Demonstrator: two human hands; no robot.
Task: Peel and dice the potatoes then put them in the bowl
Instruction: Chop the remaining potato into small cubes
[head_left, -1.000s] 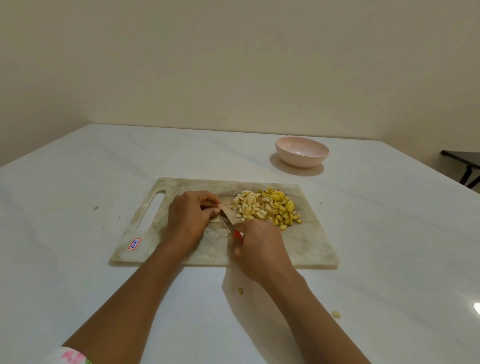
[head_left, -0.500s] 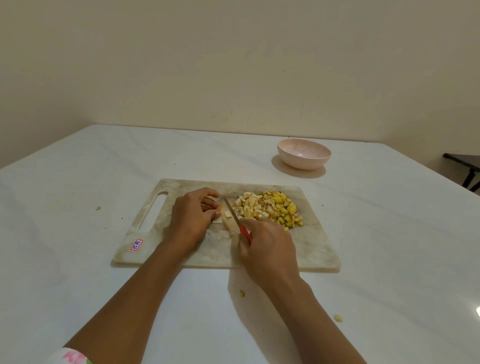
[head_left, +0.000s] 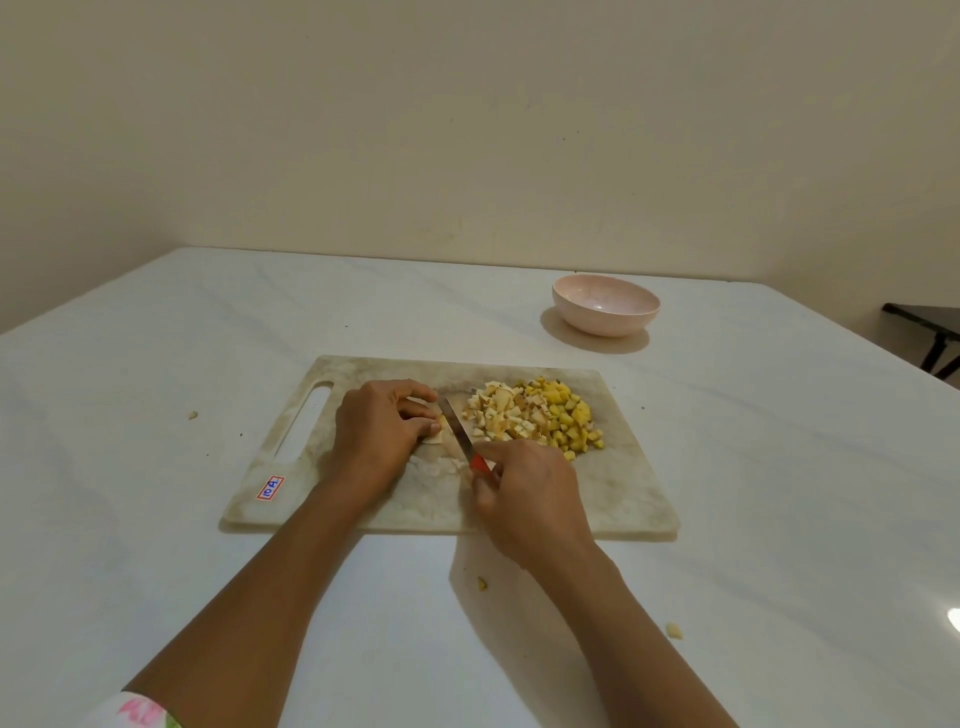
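Right hand round knife, tip far-left.

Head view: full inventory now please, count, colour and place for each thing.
table: one, white, under everything.
cutting board: one, pale marbled, table centre.
sticker: one, red-edged, board's near-left corner.
diced potato: one pile, pale and yellow, board's right half.
potato piece: one, pale, under left fingers.
knife: one, red handle, blade beside potato piece.
bowl: one, pink, beyond the board, right.
scraps: three, yellowish, loose on table.
left hand: one, holds the potato piece.
right hand: one, grips the knife.
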